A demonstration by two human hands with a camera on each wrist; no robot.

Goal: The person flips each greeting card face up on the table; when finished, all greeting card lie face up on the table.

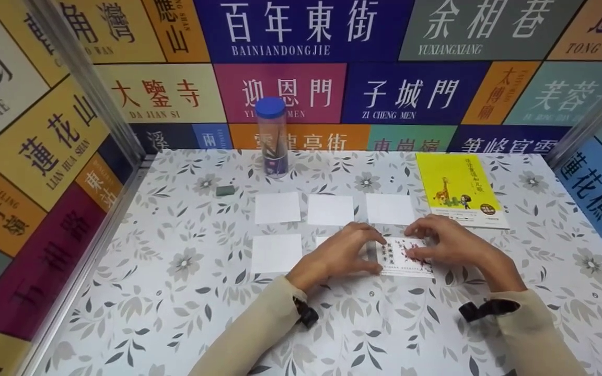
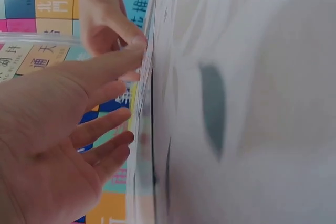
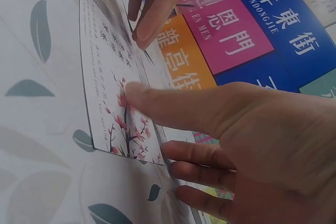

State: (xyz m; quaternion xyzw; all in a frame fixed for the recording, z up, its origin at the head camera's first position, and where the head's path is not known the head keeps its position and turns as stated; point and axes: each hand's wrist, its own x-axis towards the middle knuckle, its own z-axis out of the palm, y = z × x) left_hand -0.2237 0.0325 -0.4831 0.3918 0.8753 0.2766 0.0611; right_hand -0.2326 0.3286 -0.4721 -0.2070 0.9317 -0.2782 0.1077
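Both hands work over a printed card [image 1: 405, 269] with red blossoms and dark lettering, lying flat on the flower-patterned table [image 1: 374, 329], right of the middle between the table's left and right edges. The left hand [image 1: 340, 256] is at the card's left side, its thumb and forefinger spread apart near the two left corners; its fingers are relaxed and gently bent, and whether their tips touch the card is hard to tell. The right hand [image 1: 452, 243] comes in from the card's right side, the thumb laid on the blossoms and the other fingers extended loosely past the card's far edge, not closed round it.

The printed card ends a row at the right. At that row's left end lies a blank white card [image 1: 277, 254], and a second white card [image 1: 321, 241] between them is mostly covered by the left hand. Nearer the table's back edge, three more white cards [image 1: 331, 210] form another row, well apart from the small green block [image 1: 224, 191] to their left. A clear tube [image 1: 273, 137] with a blue lid stands upright by the back edge. Toward the back right corner lies a yellow book [image 1: 463, 183] with a giraffe on its cover.
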